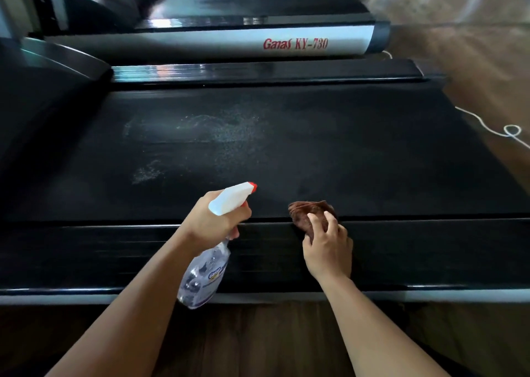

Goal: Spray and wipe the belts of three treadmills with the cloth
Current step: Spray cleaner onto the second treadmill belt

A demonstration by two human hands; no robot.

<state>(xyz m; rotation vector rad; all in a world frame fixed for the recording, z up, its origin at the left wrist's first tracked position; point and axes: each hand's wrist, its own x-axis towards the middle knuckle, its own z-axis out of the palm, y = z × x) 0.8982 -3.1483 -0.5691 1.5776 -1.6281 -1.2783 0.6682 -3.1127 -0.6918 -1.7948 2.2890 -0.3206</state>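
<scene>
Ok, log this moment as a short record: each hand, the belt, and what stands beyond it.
left hand: grips spray bottle, nozzle pointing over the belt
right hand: holds brown cloth at the belt's near edge
belt: black, droplets on its left part
beyond: second treadmill, marked Ganas KY-730

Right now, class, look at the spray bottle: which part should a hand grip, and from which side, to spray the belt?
Grip the spray bottle at its narrow neck, just under the white trigger head, coming from the near side. The red nozzle points away over the belt and the clear body hangs below, so the left hand, wrapped there, probably aims well.
</scene>
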